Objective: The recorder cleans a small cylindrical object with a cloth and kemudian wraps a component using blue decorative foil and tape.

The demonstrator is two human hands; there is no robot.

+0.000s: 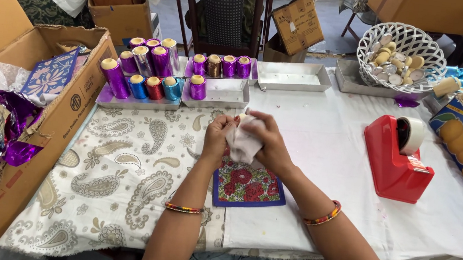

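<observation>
- At the middle of the worktop (318, 173), both hands meet over a small floral card.
- Left hand (217, 136): its fingers (226, 125) are curled shut around the left side of a crumpled white tissue (243, 140).
- Right hand (271, 145): its fingers (260, 122) are closed over the top and right side of the same tissue, so the wad is pinched between the two hands, held just above the worktop.
- Floral card (247, 185): a square with red flowers and a dark blue border, lying flat right under the hands, partly covered by them.
- Each wrist wears a thin beaded bangle (323, 215).
- Beyond the hands, shallow metal trays (294, 76) hold upright cylinders wrapped in shiny foil (115, 76), mostly purple, some blue and red.
- A red tape dispenser (396, 159) stands to the right, well apart from the hands.
- A white lattice basket (403, 53) of round pale pieces sits at the far right.
- An open cardboard box (42, 127) with purple foil scraps stands at the left edge, on a paisley cloth (123, 176).
</observation>
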